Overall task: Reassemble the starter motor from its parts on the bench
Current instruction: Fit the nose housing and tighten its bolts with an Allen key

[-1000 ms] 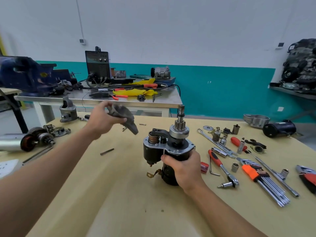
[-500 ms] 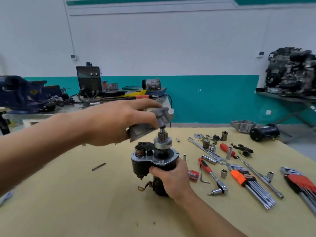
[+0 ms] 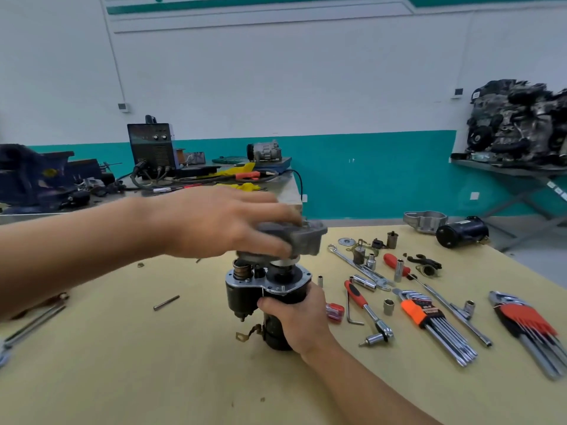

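Left hand [image 3: 227, 222]: I grip the grey nose housing [image 3: 306, 237] from above, with my fingers curled over its top and my thumb under its near edge. Motion blur smears the fingertips, so I cannot tell where each one lies.
Right hand [image 3: 299, 320]: my fingers wrap round the black body of the starter motor [image 3: 273, 282]. The thumb lies across the front, just below the silver flange plate.
Starter motor: stands upright on the bench [image 3: 138, 363], near its middle. My right hand hides much of the lower body.
Nose housing: sits directly over the motor's upper end, tilted. I cannot tell whether it touches the flange plate.
Shaft and pinion: covered by the housing and my left hand. Only a short grey collar shows beneath.
Solenoid [image 3: 237, 297]: on the motor's left side, with its coppery upper end showing beside the plate.
Terminal lug [image 3: 245, 334]: hangs on a short lead near the motor's base.
Loose bolt [image 3: 166, 302]: lies on the bench to the left of the motor, well apart from it.
Tools, right of motor: red-handled ratchet [image 3: 365, 308], orange hex key set [image 3: 420, 312] and red hex key set [image 3: 521, 317], with small sockets between them.
Left edge: a long wrench [image 3: 33, 325], cut off by the frame.
Far right corner: a second grey housing [image 3: 425, 220] just beside a black motor [image 3: 461, 236].
Rear bench: its small items are too blurred to identify.
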The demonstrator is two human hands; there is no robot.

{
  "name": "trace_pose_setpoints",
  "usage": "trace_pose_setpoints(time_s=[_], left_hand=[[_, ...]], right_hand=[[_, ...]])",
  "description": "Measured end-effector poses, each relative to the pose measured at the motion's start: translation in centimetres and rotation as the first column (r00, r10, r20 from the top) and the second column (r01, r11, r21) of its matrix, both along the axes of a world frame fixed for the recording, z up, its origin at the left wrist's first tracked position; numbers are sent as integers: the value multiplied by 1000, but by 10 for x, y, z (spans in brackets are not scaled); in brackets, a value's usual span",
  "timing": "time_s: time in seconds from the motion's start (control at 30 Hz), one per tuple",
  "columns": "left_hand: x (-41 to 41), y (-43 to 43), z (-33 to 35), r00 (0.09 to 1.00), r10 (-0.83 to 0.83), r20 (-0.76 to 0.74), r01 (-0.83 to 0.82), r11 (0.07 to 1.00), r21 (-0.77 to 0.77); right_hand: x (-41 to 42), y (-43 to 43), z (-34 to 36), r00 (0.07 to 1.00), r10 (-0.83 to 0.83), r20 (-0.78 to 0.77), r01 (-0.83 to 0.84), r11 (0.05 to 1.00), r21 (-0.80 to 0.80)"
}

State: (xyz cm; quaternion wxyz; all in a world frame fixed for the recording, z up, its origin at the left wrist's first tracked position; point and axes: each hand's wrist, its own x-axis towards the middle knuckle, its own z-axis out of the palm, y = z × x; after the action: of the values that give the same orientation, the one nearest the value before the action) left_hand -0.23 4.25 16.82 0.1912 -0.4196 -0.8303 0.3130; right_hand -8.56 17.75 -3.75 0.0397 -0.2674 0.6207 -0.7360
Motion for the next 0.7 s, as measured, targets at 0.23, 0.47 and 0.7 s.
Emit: trace_pose_setpoints(time_s=[0.23,0.47,0.7], left_hand=[[0,-72,-43,998,64,11,-65,984,164],[4,-61,-81,930,-22,368,-353,236,905],[-22,-40,-70,610,-86,788,-754,244,610]], right_hand=[[3,0,2,998,17,-58,-17,1000,2],[3,1,3,999,16,-50,-16,1000,8],[3,1,3,998,18,-67,-17,1000,16]])
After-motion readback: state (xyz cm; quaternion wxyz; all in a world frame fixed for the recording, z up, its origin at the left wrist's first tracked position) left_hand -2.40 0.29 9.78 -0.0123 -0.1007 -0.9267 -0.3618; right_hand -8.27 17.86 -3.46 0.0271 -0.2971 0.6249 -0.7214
